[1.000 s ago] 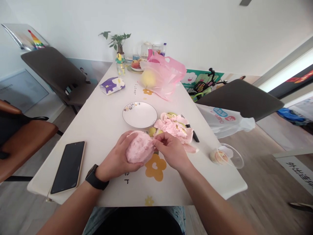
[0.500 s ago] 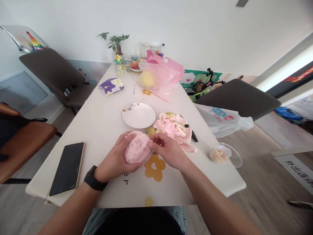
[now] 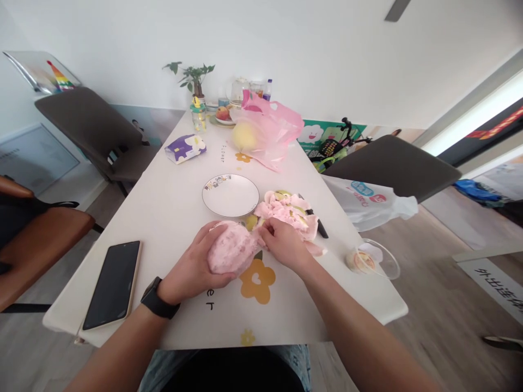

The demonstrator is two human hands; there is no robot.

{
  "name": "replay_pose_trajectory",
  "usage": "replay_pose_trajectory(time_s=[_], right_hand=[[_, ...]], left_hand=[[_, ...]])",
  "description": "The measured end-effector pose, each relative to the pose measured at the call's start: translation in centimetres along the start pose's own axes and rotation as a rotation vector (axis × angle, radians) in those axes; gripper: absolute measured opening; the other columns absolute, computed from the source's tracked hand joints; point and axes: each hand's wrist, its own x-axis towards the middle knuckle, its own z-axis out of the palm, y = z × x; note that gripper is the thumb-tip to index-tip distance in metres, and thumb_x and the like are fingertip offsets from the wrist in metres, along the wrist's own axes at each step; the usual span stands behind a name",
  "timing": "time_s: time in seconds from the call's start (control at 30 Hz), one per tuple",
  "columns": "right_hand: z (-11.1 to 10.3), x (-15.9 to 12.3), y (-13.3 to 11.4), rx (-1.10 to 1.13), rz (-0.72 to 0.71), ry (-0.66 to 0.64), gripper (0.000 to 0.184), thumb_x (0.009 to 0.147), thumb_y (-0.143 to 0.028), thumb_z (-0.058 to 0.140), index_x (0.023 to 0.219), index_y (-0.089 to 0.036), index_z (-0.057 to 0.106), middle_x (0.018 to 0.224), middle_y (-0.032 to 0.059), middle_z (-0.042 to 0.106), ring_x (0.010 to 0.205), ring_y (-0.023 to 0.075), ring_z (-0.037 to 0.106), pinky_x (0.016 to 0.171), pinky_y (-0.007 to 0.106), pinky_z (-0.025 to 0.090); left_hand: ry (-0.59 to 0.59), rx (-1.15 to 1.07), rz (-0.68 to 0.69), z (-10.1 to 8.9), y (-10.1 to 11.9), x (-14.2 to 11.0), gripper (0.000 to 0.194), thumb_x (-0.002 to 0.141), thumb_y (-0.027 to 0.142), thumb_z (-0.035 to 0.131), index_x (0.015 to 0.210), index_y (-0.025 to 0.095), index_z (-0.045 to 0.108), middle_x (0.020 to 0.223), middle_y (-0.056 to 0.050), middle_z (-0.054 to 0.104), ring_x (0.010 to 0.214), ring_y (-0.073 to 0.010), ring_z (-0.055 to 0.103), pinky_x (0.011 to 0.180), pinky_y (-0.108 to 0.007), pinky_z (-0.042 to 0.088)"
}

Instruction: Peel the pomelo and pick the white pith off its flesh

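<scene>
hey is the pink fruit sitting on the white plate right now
No, the left hand grips the pink fruit on the near side of the white plate, outside its rim.

The white worktop [image 3: 175,207], printed with orange flowers [image 3: 265,276], bore a smartphone [image 3: 112,286] at its near left and a plate [image 3: 231,197] around its middle. Pomelo peel [image 3: 285,209] lay heaped just right of the plate, beside a black-handled knife [image 3: 322,227]. Farther back lay a purple-and-white tissue pack [image 3: 186,148] and a pink plastic bag [image 3: 278,133].
</scene>
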Motion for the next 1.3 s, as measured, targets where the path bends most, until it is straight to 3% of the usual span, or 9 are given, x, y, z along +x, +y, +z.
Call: replay_pose_trajectory(time_s=[0.13,0.23,0.33,0.43,0.53,0.67,0.9,1.3], right_hand=[[-0.2,0.6,1.4,-0.076,-0.017,0.149,0.021,0.091,-0.036,0.052,0.076,-0.023,0.057,0.071,0.0008,0.065,0.064,0.0184,0.057,0.057,0.029,0.04],[-0.8,1.0,2.3,-0.198,-0.121,0.224,0.026,0.094,-0.03,0.046,0.076,-0.022,0.062,0.076,0.0036,0.068,0.074,0.021,0.061,0.066,0.032,0.042],[-1.3,1.1,2.8,-0.28,-0.212,0.196,0.028,0.093,-0.019,0.043,0.1,-0.02,0.07,0.103,0.009,0.072,0.098,0.0248,0.064,0.08,0.035,0.046],[-1.3,0.4,2.3,-0.369,-0.239,0.178,0.042,0.093,-0.015,0.041,0.129,-0.016,0.062,0.125,0.0152,0.066,0.112,0.0288,0.061,0.085,0.04,0.047],[-0.9,-1.4,0.6,-0.325,-0.237,0.194,0.035,0.097,-0.026,0.044,0.124,-0.017,0.064,0.11,0.0135,0.07,0.097,0.0264,0.065,0.082,0.04,0.048],[-0.2,-3.6,-2.4,-0.018,-0.242,-0.081,0.032,0.088,-0.043,0.062,0.115,-0.024,0.064,0.086,0.0015,0.069,0.072,0.0176,0.063,0.068,0.032,0.049],[0.1,-3.2,-3.3,0.089,-0.169,-0.135,0.011,0.081,-0.031,0.062,0.088,-0.023,0.058,0.074,-0.0016,0.066,0.064,0.0148,0.058,0.057,0.027,0.043],[0.0,-1.9,-2.8,0.082,-0.188,-0.163,0.006,0.076,-0.021,0.06,0.081,-0.023,0.056,0.067,-0.0043,0.062,0.059,0.0125,0.055,0.052,0.024,0.038]], left_hand=[[0.009,-0.025,0.011,-0.2,-0.4,-0.5,0.095,0.07,0.035,0.083,0.15,0.031,0.032,0.155,-0.011,0.033,0.146,-0.0344,0.032,0.121,-0.055,0.031],[0.014,-0.043,0.021,-0.2,-0.7,-0.7,0.095,0.071,0.035,0.083,0.15,0.031,0.031,0.156,-0.011,0.032,0.147,-0.0346,0.03,0.122,-0.056,0.03],[0.005,-0.062,0.026,-0.2,-0.9,-0.7,0.095,0.071,0.035,0.083,0.15,0.031,0.031,0.157,-0.011,0.031,0.147,-0.0345,0.03,0.121,-0.056,0.03],[0.004,-0.077,0.029,-0.1,-0.9,-0.6,0.095,0.071,0.036,0.084,0.15,0.032,0.031,0.157,-0.011,0.031,0.146,-0.0348,0.031,0.121,-0.056,0.029],[0.004,-0.085,0.033,-0.1,-1.1,-0.6,0.096,0.071,0.037,0.084,0.15,0.032,0.031,0.157,-0.011,0.03,0.146,-0.0356,0.031,0.121,-0.056,0.03],[0.006,-0.084,0.038,-0.1,-1.1,-0.6,0.096,0.071,0.034,0.084,0.15,0.033,0.03,0.156,-0.012,0.03,0.146,-0.0351,0.031,0.12,-0.056,0.031],[0.01,-0.085,0.047,-0.1,-1.0,-0.6,0.096,0.071,0.033,0.083,0.15,0.033,0.03,0.156,-0.012,0.03,0.146,-0.035,0.031,0.12,-0.057,0.03],[0.008,-0.063,0.033,0.0,-0.8,-0.4,0.095,0.071,0.033,0.083,0.15,0.031,0.031,0.155,-0.012,0.031,0.145,-0.0355,0.033,0.119,-0.056,0.032]])
